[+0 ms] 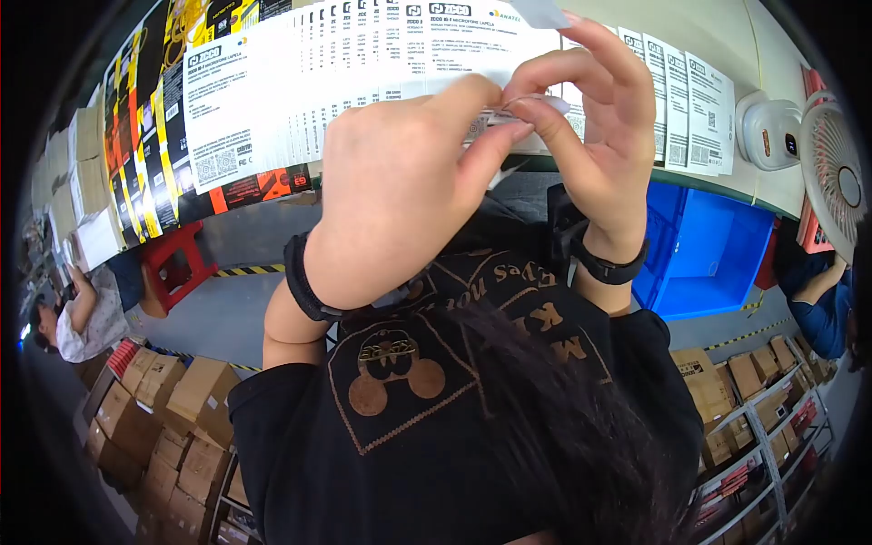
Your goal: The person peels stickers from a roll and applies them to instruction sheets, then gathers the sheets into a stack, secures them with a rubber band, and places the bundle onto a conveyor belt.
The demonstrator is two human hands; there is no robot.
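Both hands meet above the rows of overlapping white printed labels [263,100] on the table. The thumb and forefinger of my left hand [391,182] are pinched together at a small whitish strip [552,104], whose kind I cannot make out. My right hand [604,136] pinches the same strip with its thumb and forefinger. Its other fingers are raised, and a pale grey-white piece of sheet [540,13] shows beside the tip of one of them. My fingers hide part of the strip and some labels beneath.
Black, yellow and orange printed boxes [150,118] lie left of the labels. At the right stand a white round device [766,132] and a small fan [831,168]. A blue crate [713,245] is below the table edge. A red stool [177,263], cartons [204,395] and two other people are around.
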